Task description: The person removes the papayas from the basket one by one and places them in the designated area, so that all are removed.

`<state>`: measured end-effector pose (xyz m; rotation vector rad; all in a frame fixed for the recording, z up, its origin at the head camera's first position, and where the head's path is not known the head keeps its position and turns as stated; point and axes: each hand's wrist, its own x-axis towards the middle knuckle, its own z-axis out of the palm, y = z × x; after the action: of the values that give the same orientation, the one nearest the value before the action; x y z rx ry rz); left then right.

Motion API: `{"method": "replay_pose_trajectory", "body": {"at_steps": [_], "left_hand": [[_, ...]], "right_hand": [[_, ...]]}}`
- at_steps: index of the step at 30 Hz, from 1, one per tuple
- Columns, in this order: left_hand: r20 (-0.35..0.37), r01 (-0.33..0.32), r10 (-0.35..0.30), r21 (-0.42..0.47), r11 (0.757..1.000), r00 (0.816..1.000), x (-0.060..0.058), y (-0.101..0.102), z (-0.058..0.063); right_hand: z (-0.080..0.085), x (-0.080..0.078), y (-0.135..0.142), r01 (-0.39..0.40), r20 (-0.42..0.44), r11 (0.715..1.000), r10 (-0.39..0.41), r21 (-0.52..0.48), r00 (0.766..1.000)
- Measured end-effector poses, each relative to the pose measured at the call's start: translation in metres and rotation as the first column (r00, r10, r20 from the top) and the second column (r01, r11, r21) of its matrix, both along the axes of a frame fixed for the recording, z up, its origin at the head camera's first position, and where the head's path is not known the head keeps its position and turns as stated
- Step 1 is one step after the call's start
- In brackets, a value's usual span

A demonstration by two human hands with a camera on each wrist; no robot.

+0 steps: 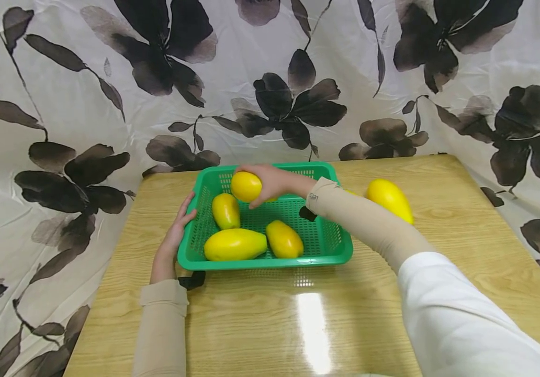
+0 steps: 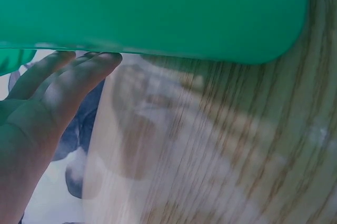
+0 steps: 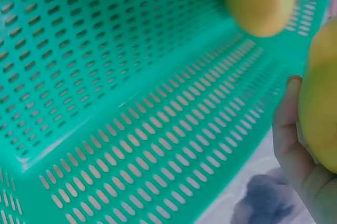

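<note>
A green plastic basket point(image 1: 265, 263) with perforated walls sits on the table and holds several yellow mangoes. My right hand point(image 1: 272, 183) grips one yellow mango point(image 1: 245, 187) over the back left part of the basket. In the right wrist view the thumb point(image 3: 287, 129) presses against that mango point(image 3: 321, 97). Below it in the basket lie an upright-set mango point(image 1: 226, 211), a longer one point(image 1: 235, 244) along the front and another mango point(image 1: 284, 239) beside that. My left hand point(image 1: 176, 233) touches the basket's left rim with its fingers point(image 2: 79, 79) fairly straight.
Right of the basket, another yellow mango point(image 1: 389, 200) lies on the wooden table point(image 1: 242, 324), partly hidden by my right forearm. A bit of yellow shows behind the sleeve there. A floral cloth point(image 1: 270, 63) hangs behind the table.
</note>
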<state>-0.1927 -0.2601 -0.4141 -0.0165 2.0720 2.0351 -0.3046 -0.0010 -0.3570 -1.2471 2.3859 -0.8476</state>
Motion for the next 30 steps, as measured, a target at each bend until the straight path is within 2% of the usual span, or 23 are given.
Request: {"method": "replay_pose_trajectory", "body": {"at_steps": [3, 10, 16, 19, 26, 30], "left_hand": [[0.012, -0.002, 0.002, 0.006, 1.000, 1.000, 0.000, 0.000, 0.001], [0.011, 0.009, -0.009, -0.007, 1.000, 1.000, -0.001, -0.002, -0.004], [0.005, 0.010, -0.010, 0.009, 1.000, 1.000, -0.007, -0.007, -0.016], [0.007, 0.012, -0.012, 0.014, 1.000, 1.000, -0.007, -0.007, -0.015], [0.004, 0.018, -0.018, 0.015, 1.000, 1.000, -0.005, -0.005, -0.011], [0.012, 0.018, -0.018, 0.018, 1.000, 1.000, -0.004, -0.006, -0.011]], "right_hand": [[0.009, 0.005, 0.007, -0.005, 0.017, 0.999, 0.005, -0.050, 1.000], [0.028, 0.009, 0.028, 0.045, 0.006, 0.987, -0.045, -0.157, 0.999], [0.041, 0.014, 0.045, 0.087, -0.056, 0.987, -0.096, -0.138, 0.994], [0.046, 0.018, 0.053, 0.113, -0.085, 0.983, -0.126, -0.145, 0.988], [0.053, 0.029, 0.072, 0.165, -0.080, 0.969, -0.182, -0.184, 0.980], [0.057, 0.034, 0.087, 0.210, -0.039, 0.958, -0.221, -0.195, 0.974]]}}
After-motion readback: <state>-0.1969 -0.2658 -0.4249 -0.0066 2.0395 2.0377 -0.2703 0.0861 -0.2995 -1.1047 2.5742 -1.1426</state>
